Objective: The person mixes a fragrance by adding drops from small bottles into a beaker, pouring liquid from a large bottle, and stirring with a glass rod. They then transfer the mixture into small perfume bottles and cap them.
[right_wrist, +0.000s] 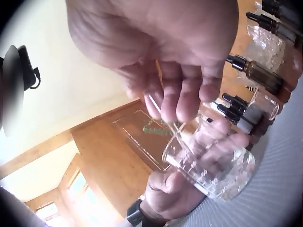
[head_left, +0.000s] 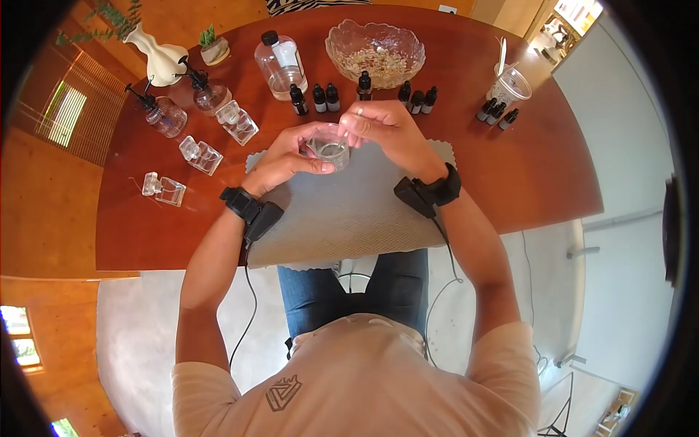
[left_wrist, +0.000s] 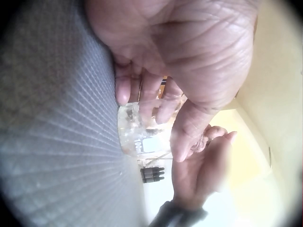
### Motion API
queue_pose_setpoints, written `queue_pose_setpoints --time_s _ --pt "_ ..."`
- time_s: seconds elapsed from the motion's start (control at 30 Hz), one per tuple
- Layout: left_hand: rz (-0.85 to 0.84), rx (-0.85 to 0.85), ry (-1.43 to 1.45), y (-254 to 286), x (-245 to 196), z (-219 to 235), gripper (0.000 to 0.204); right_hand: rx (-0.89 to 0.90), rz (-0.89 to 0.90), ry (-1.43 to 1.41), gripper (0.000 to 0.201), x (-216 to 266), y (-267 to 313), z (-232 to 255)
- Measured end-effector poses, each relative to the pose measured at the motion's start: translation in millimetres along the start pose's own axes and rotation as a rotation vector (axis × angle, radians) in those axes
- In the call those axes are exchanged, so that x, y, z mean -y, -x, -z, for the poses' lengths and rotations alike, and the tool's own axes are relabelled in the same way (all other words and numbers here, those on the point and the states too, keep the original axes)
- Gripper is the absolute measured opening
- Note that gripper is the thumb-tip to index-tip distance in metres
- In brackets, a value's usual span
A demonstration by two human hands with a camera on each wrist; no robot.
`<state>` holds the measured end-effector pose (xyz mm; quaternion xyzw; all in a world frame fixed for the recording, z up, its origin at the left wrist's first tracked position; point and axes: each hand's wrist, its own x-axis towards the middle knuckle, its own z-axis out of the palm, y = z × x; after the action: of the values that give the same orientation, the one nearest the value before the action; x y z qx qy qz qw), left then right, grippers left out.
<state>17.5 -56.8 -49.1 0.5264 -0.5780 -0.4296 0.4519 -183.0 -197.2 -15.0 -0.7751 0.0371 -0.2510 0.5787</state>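
A small clear glass beaker (head_left: 332, 151) with printed graduations stands over the grey mat (head_left: 349, 211), some clear liquid in its bottom. My left hand (head_left: 291, 154) grips it from the left, thumb at the near side and fingers round the far side. In the left wrist view the beaker (left_wrist: 137, 137) shows a 100ml mark. Above the rim, my right hand (head_left: 386, 132) pinches a thin clear stirring rod (right_wrist: 156, 103) between thumb and fingers. The rod slants down into the beaker (right_wrist: 215, 172) in the right wrist view.
Several dark dropper bottles (head_left: 299, 100) line the mat's far side, more at right near a clear plastic cup (head_left: 510, 85). Behind stand a large clear bottle (head_left: 281, 69) and a glass bowl (head_left: 375, 54). Perfume bottles (head_left: 202, 156) and spray bottles (head_left: 166, 116) sit at left.
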Motion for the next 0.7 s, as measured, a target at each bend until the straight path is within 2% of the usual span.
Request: queue_pose_setpoints --time_s 0.07,0.17,0.27,0.37,0.47,0.57,0.67,0.7 --pt "0.004 -0.004 -0.002 0.8 -1.5 -0.1 0.069 -0.147 0.048 0.016 0.028 -5.0 0.5 -8.2" --pt "0.010 -0.002 0.014 1.3 -5.2 -1.8 0.069 0.070 -0.013 -0.031 0.027 -2.8 0.5 1.6" --pt "0.011 -0.004 0.011 2.0 -6.8 -1.8 0.069 -0.141 0.057 0.072 0.027 -5.1 -0.2 -5.9" --pt "0.020 -0.011 0.013 1.5 -1.6 -0.8 0.069 0.091 -0.051 -0.027 0.027 4.0 1.4 3.5" --pt "0.010 -0.001 0.021 0.4 -2.0 -1.8 0.069 -0.103 0.044 0.058 0.025 0.4 1.0 -5.4" --pt "0.025 -0.001 0.018 0.7 -4.9 -0.9 0.068 0.035 -0.041 0.003 0.024 9.4 0.8 2.4" --pt "0.005 0.003 0.035 0.0 -3.9 -1.8 0.066 -0.160 0.098 0.232 0.024 7.2 -0.7 -4.3" --pt "0.011 -0.007 0.029 0.7 -2.3 -1.9 0.066 -0.091 0.059 0.190 0.023 8.6 -1.5 -3.1"
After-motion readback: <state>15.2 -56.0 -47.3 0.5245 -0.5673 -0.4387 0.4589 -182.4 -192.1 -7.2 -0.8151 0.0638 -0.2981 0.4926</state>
